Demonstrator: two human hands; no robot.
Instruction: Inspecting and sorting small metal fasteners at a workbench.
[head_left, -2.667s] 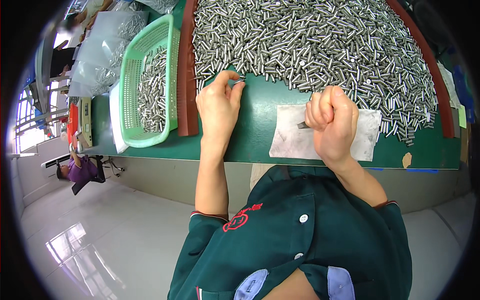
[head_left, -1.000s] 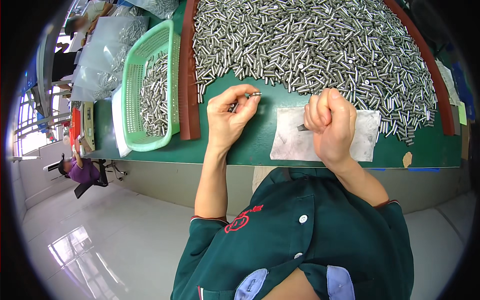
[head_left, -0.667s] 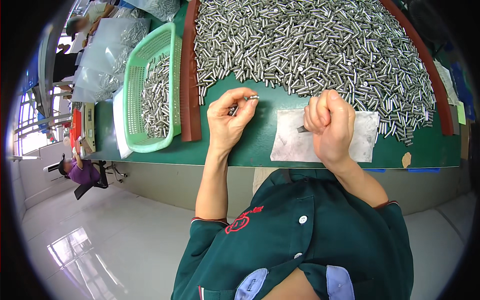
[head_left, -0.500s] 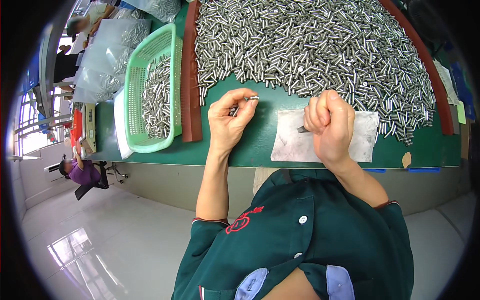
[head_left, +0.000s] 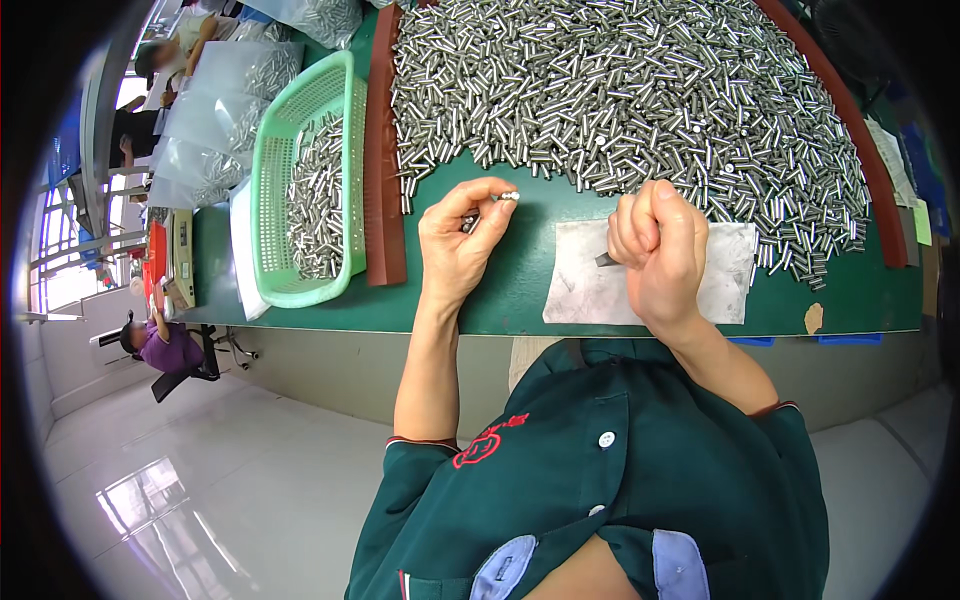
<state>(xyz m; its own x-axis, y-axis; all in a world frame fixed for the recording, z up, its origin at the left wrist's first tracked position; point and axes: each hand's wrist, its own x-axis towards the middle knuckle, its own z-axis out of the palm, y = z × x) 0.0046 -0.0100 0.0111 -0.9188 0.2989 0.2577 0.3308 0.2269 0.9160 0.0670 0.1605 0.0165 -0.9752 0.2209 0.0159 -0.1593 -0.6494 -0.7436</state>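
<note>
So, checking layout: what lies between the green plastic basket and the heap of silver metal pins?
A long reddish-brown strip lies between basket and heap in the head view.

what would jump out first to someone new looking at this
Most likely the huge heap of shiny metal pins on the green tabletop, between two reddish-brown rails. Next, the pale green basket left of the left rail, holding more pins. Nearer the person, the left hand pinches a small metal piece near the heap's edge.

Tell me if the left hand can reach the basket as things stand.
Likely yes: the basket is open on top and near the left hand; only the brown rail stands between them.
</note>
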